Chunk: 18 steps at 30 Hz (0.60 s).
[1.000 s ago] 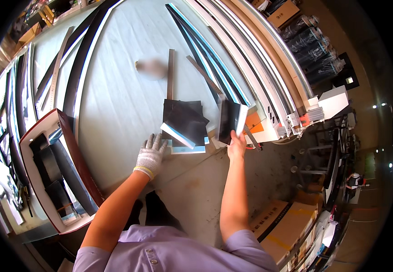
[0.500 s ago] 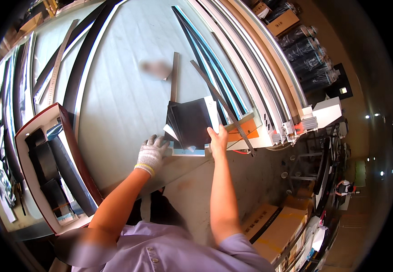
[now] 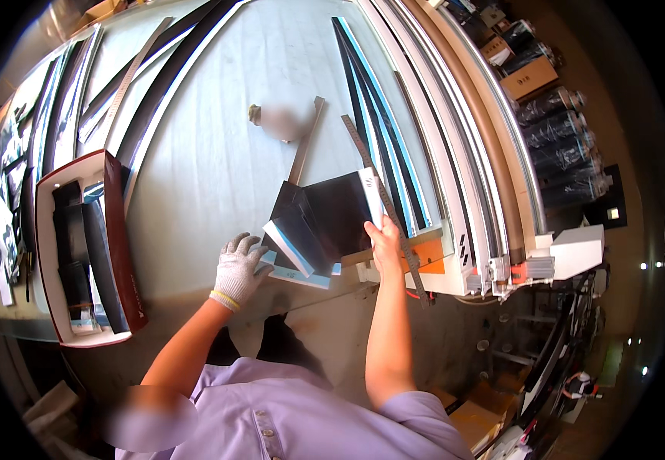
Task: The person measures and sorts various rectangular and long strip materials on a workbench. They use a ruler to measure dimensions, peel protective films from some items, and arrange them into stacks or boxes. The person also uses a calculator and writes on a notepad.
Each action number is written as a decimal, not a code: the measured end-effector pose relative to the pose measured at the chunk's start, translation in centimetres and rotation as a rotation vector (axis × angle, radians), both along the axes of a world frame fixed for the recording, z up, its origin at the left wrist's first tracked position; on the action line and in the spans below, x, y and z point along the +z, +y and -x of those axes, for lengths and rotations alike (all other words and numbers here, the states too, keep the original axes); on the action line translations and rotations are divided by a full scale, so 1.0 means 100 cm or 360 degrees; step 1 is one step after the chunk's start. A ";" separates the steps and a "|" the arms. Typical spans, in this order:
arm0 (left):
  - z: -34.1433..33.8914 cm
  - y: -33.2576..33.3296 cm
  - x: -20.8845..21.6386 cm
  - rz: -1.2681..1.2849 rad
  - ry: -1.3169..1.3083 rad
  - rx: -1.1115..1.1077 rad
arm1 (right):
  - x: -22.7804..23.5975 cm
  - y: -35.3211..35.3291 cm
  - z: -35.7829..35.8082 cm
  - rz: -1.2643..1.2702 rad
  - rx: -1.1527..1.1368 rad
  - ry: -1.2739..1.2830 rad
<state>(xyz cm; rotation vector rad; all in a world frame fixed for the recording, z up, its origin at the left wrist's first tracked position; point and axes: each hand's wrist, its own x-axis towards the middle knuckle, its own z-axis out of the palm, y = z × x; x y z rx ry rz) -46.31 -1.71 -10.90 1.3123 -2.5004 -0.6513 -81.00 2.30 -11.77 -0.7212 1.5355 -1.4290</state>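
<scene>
My right hand [image 3: 385,239], bare, grips the white-edged right side of a black sheet [image 3: 340,211] between thumb and fingers. Smaller dark pieces [image 3: 296,230] with white and pale-blue edges fan out over its left part. Beneath them a pale-blue edged strip [image 3: 299,279] sticks out toward me. My left hand [image 3: 239,270], in a white knitted glove with a yellow cuff, is beside the left corner of these pieces. Its fingers are apart and its thumb is at the strip's end; whether it touches cannot be told. A steel ruler [image 3: 309,142] runs away from the black sheet's far edge.
A red-sided box [image 3: 129,261] of black pieces stands at left. Another long ruler [image 3: 367,149] and black strips with blue edges [image 3: 378,115] lie at right, beside long rails [image 3: 463,130]. Long black strips [image 3: 160,100] lie far left. Wrapped rolls [image 3: 566,142] are beyond the table.
The dark pieces have spread into a wider fan over the black sheet. My left hand has drawn slightly away from them, its fingers more apart. My right hand keeps its grip. The view has shifted.
</scene>
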 end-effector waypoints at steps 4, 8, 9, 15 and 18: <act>0.031 0.023 -0.001 -0.1329 0.1561 0.0497 | 0.027 0.011 -0.023 -0.0013 0.0098 0.0124; 0.024 0.008 0.018 -0.1671 0.1667 0.0771 | 0.030 0.015 -0.025 -0.0242 0.0867 0.0701; 0.018 0.004 0.028 -0.1679 0.1358 0.0654 | 0.046 0.008 -0.035 -0.0271 0.1006 0.0714; 0.008 0.033 -0.025 -0.2014 0.1844 0.1044 | 0.030 -0.038 -0.063 0.0155 0.0561 0.0328; -0.002 0.043 -0.020 -0.1936 0.2207 0.1577 | -0.001 -0.047 -0.042 -0.0309 0.0392 0.1451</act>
